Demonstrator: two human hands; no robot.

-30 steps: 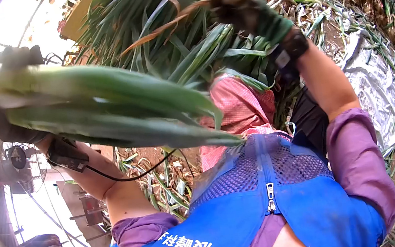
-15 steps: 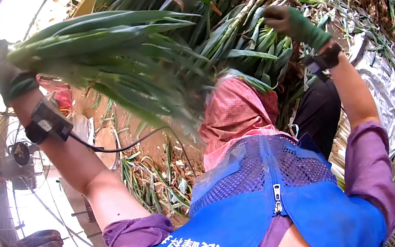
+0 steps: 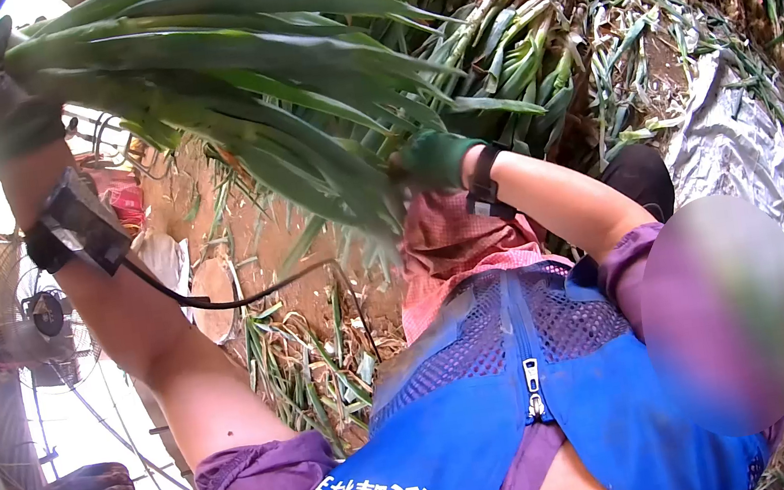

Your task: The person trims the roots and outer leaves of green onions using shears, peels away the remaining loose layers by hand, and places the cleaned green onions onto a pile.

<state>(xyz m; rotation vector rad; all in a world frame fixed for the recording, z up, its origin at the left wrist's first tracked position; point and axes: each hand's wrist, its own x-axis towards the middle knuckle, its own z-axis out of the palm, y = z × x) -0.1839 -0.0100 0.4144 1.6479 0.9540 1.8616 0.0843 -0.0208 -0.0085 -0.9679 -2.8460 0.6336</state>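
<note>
My left hand (image 3: 13,103), in a dark green glove, is raised at the upper left, closed around the stalk end of a bunch of green onions (image 3: 216,59). The long green leaves fan out to the right and downward from it. My right hand (image 3: 438,158), also gloved in green, is at the leaf tips above my lap. Its fingers look curled; leaves and blur partly hide them, so what they grip is unclear. Beyond it, more green onions (image 3: 525,51) lie in a heap with pale stalks and roots.
Leaf scraps (image 3: 313,356) litter the brown floor beside my left arm. A fan (image 3: 46,314) stands at the left, with a red bag (image 3: 119,195) farther up. A cable (image 3: 259,297) runs from my left wrist device. At the right lies a silvery sheet (image 3: 734,147).
My right hand has moved left and down from the heap to the leaf tips of the held bunch. My left hand has risen slightly, still gripping the green onions.
</note>
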